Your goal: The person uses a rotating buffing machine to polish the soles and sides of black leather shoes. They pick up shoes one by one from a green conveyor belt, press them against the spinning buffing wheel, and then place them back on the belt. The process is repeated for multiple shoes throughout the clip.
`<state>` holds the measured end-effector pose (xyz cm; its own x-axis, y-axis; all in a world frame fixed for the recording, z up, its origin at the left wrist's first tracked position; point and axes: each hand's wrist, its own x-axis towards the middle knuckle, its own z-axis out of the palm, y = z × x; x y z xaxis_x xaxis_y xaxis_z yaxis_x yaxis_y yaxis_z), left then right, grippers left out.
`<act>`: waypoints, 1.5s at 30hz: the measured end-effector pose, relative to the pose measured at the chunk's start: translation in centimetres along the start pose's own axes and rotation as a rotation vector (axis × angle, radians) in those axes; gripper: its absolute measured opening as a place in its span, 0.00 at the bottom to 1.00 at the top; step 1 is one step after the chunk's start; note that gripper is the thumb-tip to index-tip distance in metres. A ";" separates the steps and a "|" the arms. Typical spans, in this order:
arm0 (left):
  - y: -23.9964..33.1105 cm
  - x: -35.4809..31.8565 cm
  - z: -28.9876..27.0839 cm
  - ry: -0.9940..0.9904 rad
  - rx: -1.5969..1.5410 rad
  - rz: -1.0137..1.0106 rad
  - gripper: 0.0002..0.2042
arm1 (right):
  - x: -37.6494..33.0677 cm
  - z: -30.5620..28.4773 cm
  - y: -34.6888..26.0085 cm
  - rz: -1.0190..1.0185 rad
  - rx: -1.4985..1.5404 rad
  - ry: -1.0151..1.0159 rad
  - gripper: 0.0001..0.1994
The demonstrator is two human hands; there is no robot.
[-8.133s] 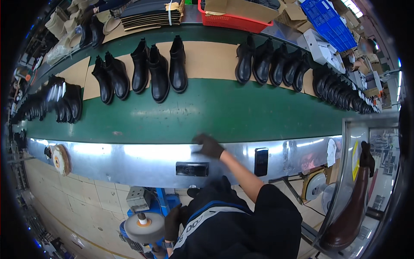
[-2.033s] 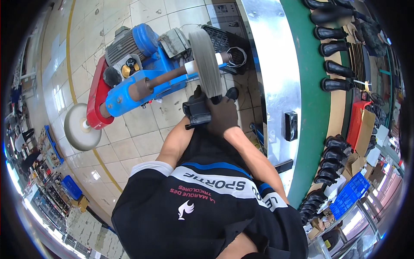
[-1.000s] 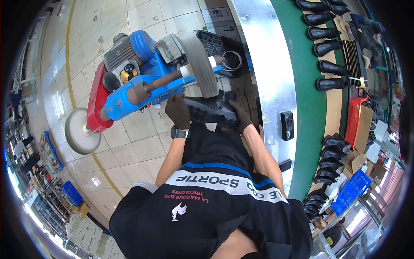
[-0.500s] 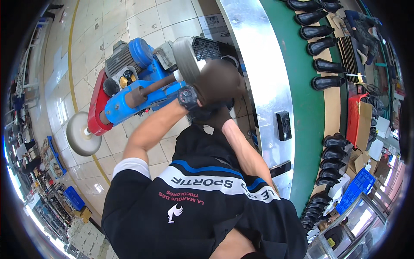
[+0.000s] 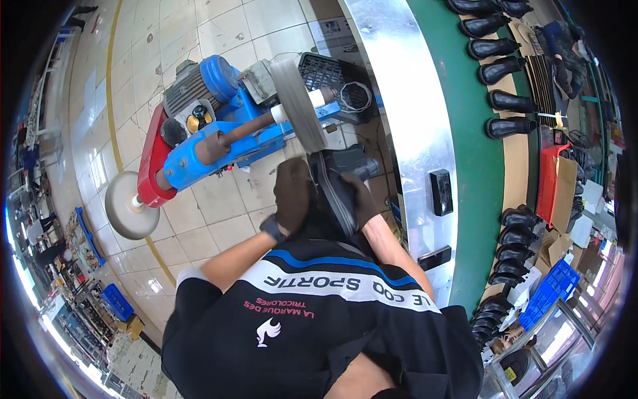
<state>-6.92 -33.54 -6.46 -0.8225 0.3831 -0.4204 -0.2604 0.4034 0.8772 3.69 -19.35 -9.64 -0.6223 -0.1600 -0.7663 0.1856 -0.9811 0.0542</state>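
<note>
A black boot (image 5: 335, 196) with a pale line along its welt is held between my hands, just below the spinning-type buffing wheel (image 5: 298, 106). My right hand (image 5: 361, 198), in a dark brown glove, wraps round the upper from the right. My left hand (image 5: 292, 194), also gloved, is closed against the boot's sole side; its fingertips are partly hidden. The boot's heel end lies close to the wheel's lower rim, and I cannot tell whether they touch. Its shaft points to the upper right.
The wheel sits on the shaft of a blue and red machine (image 5: 199, 153), whose second white wheel (image 5: 131, 206) is at the left. A metal-edged green bench (image 5: 475, 173) runs along the right, with rows of black boots (image 5: 502, 70). A black crate (image 5: 322, 70) stands behind the wheel.
My hands have come down toward my body from the wheel and moved apart to either side of the boot. The boot, previously mostly hidden, now shows clearly, as does the wheel.
</note>
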 end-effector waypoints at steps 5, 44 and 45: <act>-9.8 11.8 3.0 -0.360 -0.895 -0.565 0.23 | 5.9 1.1 -0.3 -0.067 -0.091 0.160 0.18; -11.9 8.9 0.9 -0.408 0.480 0.645 0.17 | -2.2 1.6 1.5 -0.570 -1.493 0.084 0.50; -12.6 9.4 1.7 -0.452 0.190 0.546 0.17 | -2.3 1.5 1.4 -0.540 -1.464 0.060 0.50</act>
<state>-10.47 -33.58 -21.81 -0.5103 0.8596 -0.0253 0.2526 0.1780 0.9511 4.27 -20.47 -6.87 -0.8337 0.2029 -0.5136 0.5317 0.0436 -0.8458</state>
